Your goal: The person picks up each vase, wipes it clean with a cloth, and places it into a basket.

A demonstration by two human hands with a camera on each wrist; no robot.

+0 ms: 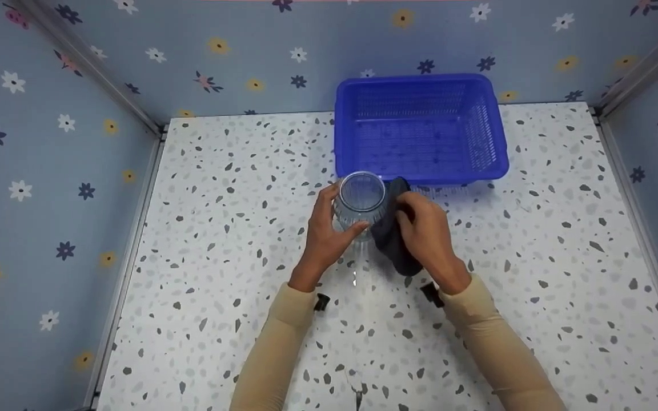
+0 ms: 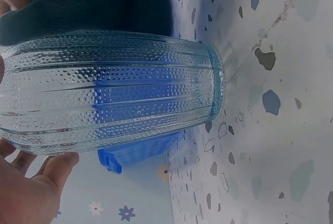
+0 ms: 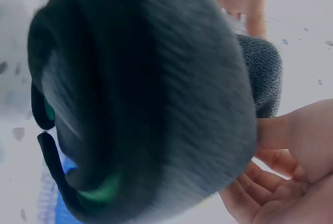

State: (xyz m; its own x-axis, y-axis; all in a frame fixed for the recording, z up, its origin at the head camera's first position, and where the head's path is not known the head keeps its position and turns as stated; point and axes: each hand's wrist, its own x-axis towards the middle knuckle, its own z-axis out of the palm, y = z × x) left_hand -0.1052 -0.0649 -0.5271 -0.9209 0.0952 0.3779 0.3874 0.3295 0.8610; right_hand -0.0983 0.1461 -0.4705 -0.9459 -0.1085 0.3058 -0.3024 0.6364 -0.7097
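A clear ribbed glass vase (image 1: 361,197) with a dotted texture stands upright, mouth up, its base at the tabletop in the left wrist view. My left hand (image 1: 329,240) grips its left side, thumb toward me and fingers around the far side. In my right hand (image 1: 429,231) is a bunched dark grey cloth (image 1: 393,242), pinched between thumb and fingers and lying along the vase's right side. The folded cloth (image 3: 197,94) fills much of the right wrist view and covers most of the vase there.
A blue plastic basket (image 1: 499,154) with perforated sides is just behind the vase, against the back wall. The speckled white tabletop (image 1: 237,228) extends to both sides. Flower-patterned panels (image 1: 192,68) enclose the back, left and right.
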